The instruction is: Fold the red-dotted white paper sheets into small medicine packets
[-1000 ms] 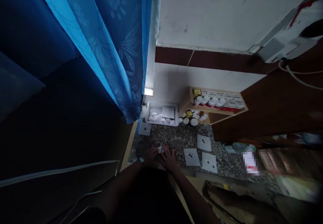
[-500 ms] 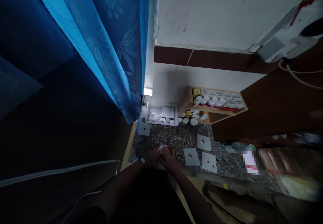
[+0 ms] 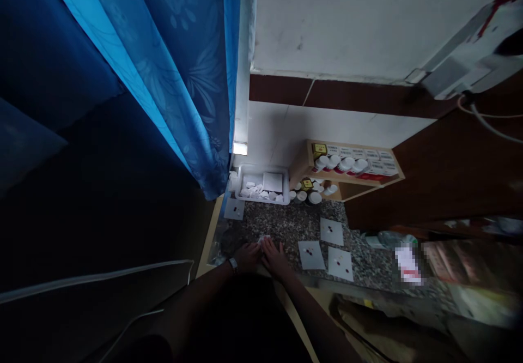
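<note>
One small white paper [image 3: 265,239] sits at the centre of the action, low on the speckled countertop [image 3: 281,218], right where the fingertips meet! Left hand [image 3: 249,254] comes at it from its near left side, fingers drawn together, tips at the edge. Right hand [image 3: 273,256] lies across from it, fingers slightly spread, foremost tips down on the paper. Are the thumbs pinching underneath? Can't tell from up here; it's too dark and they're hidden.

The step in hand looks to me like folding, with both hands working the crease. Next move, I'd judge, calls for steady pressure, so the flap stays flat and anything inside stays put; whether there is anything inside, I can't see.

Out to the right, three open white sheets [image 3: 312,264] lie near one another, each dotted with small pill-like pieces. A fourth sheet [image 3: 229,213] waits at the left edge. Beyond the hands, a white tray [image 3: 263,201] holds crumpled-looking white packets [image 3: 255,190] beside a paper stack [image 3: 272,182], with white-capped bottles [image 3: 314,197] clustered just beside it, by the wooden rack [image 3: 309,158].
</note>
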Available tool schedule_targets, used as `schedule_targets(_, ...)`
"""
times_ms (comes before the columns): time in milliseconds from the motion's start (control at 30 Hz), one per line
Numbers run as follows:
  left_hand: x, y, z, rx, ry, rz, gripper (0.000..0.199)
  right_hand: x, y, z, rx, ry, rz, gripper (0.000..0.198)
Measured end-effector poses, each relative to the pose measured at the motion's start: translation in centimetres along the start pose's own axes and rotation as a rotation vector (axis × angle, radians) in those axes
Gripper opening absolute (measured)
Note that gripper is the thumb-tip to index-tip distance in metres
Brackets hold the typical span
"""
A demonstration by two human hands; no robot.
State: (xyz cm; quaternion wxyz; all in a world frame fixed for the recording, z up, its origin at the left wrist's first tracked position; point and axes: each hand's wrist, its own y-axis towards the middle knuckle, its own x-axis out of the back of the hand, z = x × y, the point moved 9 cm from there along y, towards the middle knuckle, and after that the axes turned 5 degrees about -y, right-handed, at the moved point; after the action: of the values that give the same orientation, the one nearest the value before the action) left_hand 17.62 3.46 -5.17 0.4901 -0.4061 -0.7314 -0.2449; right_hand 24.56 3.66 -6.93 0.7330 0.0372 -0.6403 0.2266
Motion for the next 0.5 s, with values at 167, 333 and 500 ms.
schedule_targets(167, -1.2, 0.1, 0.2, 0.001, -0.002, -0.022, 0.034, 1.6, 1.3, -1.2, -0.054, 0.001, -0.037, 0.049)
schedule_targets(333, -1.9, 0.5, 0.4, -0.012, -0.034, -0.058, 0.038, 2.8, 2.2, -0.6, 0.021, 0.033, -0.022, 0.040)
schedule_targets(500, -2.1, 0.5, 0.4, -0.016, -0.074, 0.019, 0.028, 2.9, 2.9, -4.5, -0.356, 0.187, -0.013, 0.036)
